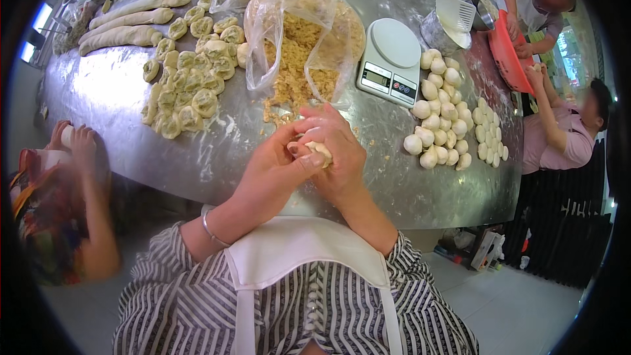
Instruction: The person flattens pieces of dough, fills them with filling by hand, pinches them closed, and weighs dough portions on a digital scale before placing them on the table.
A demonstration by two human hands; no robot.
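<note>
Between my two hands, above the front of the metal table, is a small piece of pale dough. My left hand curls around it from the left, thumb pressed against the dough. From the right, my right hand cups it, and the fingers hide most of it. Just beyond my fingertips, crumbly yellow-brown filling spills from a clear plastic bag. Flat dough pieces with greenish swirls lie in a heap to the left. Round white filled dough balls are grouped on the right.
A digital kitchen scale stands right of the bag. Dough rolls lie at far left. Beyond the balls are flat dough discs and a metal container. Two people work around a red basin; another person's hands are at left.
</note>
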